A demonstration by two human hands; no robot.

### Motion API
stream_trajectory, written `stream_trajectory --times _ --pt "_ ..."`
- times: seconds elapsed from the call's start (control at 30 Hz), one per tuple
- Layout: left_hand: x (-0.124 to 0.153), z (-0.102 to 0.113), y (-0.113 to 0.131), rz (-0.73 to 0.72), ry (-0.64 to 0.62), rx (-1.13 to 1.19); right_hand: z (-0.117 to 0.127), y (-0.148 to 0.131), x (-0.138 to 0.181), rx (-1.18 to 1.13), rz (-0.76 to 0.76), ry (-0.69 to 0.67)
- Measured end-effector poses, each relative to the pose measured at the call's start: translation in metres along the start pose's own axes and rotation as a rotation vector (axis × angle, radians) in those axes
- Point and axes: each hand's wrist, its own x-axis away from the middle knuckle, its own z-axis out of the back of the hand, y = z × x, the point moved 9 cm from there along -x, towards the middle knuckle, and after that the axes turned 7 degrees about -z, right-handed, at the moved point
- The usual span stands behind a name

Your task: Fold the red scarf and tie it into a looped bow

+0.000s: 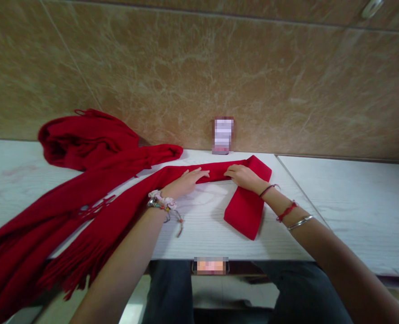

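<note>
A red scarf (pixel 216 172), folded into a narrow band, runs across a white wood-grain table (pixel 189 225). Its right part turns at a diagonal crease, and a flat end (pixel 243 211) points toward me. Leftward the scarf widens down to a fringe (pixel 74 256) that hangs past the front edge. My left hand (pixel 186 182) lies flat on the band with its fingers stretched out. Close to the diagonal crease, my right hand (pixel 245 177) has its fingers curled together on the band, gripping the cloth. Part of the scarf is hidden beneath both hands.
More red fringed cloth (pixel 88 139) is heaped at the left against a brown marbled wall (pixel 186 76). A small blurred-out item (pixel 223 135) stands at the back edge. Another blurred item (pixel 211 265) is at the front edge above my legs. A seam (pixel 301 191) crosses the tabletop on the right.
</note>
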Motion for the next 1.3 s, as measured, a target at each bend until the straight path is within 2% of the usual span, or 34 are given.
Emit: stream_trajectory --times 0.07,0.13,0.23,0.33,0.4,0.47,0.57,0.67,0.73,0.87,0.93,1.0,1.1,1.2,1.3 --pt "0.002 -0.005 0.001 0.052 -0.076 0.001 0.0 0.0 0.0 -0.013 -0.017 -0.02" --pt "0.005 -0.002 0.001 0.136 -0.054 -0.044 0.0 0.0 0.0 -0.013 -0.039 -0.046" --pt "0.005 0.012 0.008 0.168 0.114 -0.169 0.004 -0.002 -0.002 -0.027 -0.061 -0.074" --pt "-0.001 0.018 0.026 0.024 0.238 -0.261 0.008 -0.008 -0.007 -0.046 -0.05 -0.077" --pt "-0.006 0.016 0.033 -0.06 0.216 -0.268 0.006 -0.012 -0.011 -0.026 -0.034 -0.089" --pt "-0.006 0.015 0.03 -0.053 0.167 -0.287 0.001 -0.013 -0.014 0.007 -0.027 -0.11" --pt "0.003 0.025 0.012 0.143 0.145 -0.353 -0.003 -0.007 -0.017 0.004 -0.051 -0.12" --pt "0.017 0.035 -0.003 0.378 0.176 -0.398 -0.005 0.0 -0.021 -0.04 -0.097 -0.138" --pt "0.021 0.037 -0.004 0.439 0.198 -0.417 -0.004 0.001 -0.025 -0.054 -0.144 -0.119" --pt "0.009 0.023 0.008 0.31 0.204 -0.327 0.001 -0.012 -0.032 -0.083 -0.229 -0.02" --pt "0.005 0.01 0.006 0.286 0.137 -0.225 -0.009 -0.02 -0.031 -0.088 -0.233 -0.092" --pt "0.006 -0.003 -0.001 0.331 0.035 -0.135 -0.021 -0.023 -0.027 -0.081 -0.234 -0.202" --pt "0.01 -0.01 -0.006 0.388 -0.041 -0.064 -0.025 -0.015 -0.02 -0.069 -0.269 -0.291" --pt "0.011 -0.005 -0.004 0.413 -0.003 -0.074 -0.018 -0.008 -0.021 -0.059 -0.343 -0.269" --pt "0.011 0.004 -0.001 0.405 0.083 -0.129 -0.008 -0.021 -0.03 -0.072 -0.29 -0.16"
